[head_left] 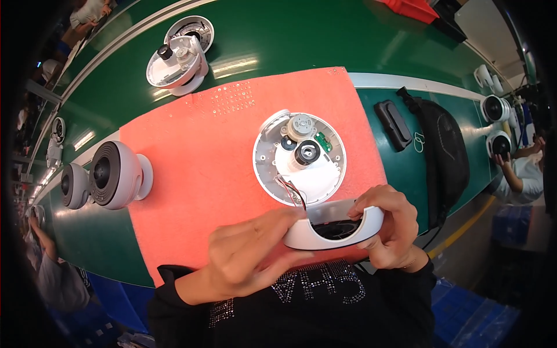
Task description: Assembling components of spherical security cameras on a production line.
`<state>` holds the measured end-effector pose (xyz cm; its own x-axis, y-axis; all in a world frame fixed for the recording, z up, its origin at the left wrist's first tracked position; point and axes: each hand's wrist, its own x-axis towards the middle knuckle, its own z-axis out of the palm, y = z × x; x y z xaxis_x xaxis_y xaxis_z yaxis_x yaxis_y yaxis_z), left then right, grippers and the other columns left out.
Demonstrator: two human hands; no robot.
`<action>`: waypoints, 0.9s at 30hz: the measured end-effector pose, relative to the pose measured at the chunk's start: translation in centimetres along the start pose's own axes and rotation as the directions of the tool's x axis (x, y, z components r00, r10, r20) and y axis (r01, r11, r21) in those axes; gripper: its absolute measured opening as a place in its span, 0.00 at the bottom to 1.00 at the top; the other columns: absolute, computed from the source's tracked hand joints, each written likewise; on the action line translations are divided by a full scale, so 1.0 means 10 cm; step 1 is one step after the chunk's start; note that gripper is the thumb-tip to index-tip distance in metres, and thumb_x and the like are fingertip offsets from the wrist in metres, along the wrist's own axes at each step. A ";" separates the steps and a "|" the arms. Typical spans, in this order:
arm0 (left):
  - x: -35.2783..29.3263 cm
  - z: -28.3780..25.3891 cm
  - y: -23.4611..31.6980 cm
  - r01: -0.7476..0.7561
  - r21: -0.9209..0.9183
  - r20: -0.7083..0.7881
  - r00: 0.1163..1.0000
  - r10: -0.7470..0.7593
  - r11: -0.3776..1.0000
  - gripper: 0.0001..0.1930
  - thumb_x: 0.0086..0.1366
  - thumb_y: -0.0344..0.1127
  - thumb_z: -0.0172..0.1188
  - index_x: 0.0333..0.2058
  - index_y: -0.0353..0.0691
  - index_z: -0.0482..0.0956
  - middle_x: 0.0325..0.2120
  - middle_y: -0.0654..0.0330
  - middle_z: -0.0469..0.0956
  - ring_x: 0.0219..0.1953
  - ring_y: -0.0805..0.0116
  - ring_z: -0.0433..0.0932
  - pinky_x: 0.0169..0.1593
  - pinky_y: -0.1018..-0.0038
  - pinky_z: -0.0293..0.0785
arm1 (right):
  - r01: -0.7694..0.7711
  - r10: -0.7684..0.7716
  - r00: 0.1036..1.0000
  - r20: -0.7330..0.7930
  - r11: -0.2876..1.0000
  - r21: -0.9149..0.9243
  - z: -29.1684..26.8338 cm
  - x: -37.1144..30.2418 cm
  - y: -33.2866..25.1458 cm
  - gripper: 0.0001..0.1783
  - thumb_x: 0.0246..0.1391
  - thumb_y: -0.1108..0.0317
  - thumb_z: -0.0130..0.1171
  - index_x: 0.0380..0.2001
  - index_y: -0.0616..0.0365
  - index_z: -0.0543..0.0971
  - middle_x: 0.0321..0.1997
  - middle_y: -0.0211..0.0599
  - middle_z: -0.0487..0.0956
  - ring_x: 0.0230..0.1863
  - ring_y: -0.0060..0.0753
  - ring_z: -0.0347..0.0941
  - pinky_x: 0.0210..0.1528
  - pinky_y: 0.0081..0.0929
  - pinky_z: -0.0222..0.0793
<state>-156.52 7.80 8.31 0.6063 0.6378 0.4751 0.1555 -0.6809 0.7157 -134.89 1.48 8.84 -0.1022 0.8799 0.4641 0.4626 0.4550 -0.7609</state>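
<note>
Mat (191,180) on bench (301,40), left hand (241,249) and right hand (397,226) grasping white shell (304,235), yellow-lined floor (462,226)

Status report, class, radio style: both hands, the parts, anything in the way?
Left hand and right hand gripping white cover. Round base open on pink mat, beyond cover. Loose wires between them, possible snag.

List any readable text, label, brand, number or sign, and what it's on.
Black top: silver studded lettering, upside down in view; not transcribed.
White shell: none readable.
Open white housing: any markings too small to read.
Black bag: none readable.
</note>
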 end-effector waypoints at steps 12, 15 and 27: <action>-0.05 -0.25 0.10 0.215 -0.118 -0.014 0.976 -0.218 0.969 0.24 0.41 0.29 0.70 0.39 0.28 0.74 0.25 0.50 0.78 0.27 0.65 0.80 0.30 0.76 0.75 | -0.257 0.229 0.964 0.137 0.933 0.253 0.05 -0.14 -0.10 0.36 0.39 0.75 0.65 0.53 0.63 0.60 0.49 0.49 0.70 0.49 0.42 0.70 0.46 0.30 0.69; -0.09 -0.29 0.11 0.189 -0.113 -0.056 0.979 -0.196 0.975 0.24 0.42 0.28 0.70 0.39 0.28 0.74 0.27 0.51 0.79 0.30 0.66 0.80 0.33 0.76 0.76 | -0.220 0.209 0.972 0.109 0.970 0.107 0.06 -0.06 -0.26 0.35 0.39 0.80 0.63 0.52 0.63 0.60 0.46 0.48 0.71 0.46 0.40 0.72 0.46 0.30 0.70; -0.43 -0.37 0.11 0.428 -0.553 0.028 0.867 -0.497 0.715 0.25 0.46 0.26 0.68 0.42 0.27 0.67 0.35 0.48 0.77 0.41 0.63 0.77 0.47 0.70 0.74 | -0.387 0.307 0.910 0.278 0.869 0.309 0.13 0.04 -0.44 0.37 0.44 0.76 0.61 0.56 0.60 0.53 0.49 0.48 0.67 0.51 0.39 0.69 0.49 0.33 0.69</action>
<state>-161.86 5.67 8.98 0.4703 0.8815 0.0415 -0.0608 -0.0146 0.9980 -138.13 0.02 11.75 -0.1961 0.9786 0.0627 0.1695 0.0968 -0.9808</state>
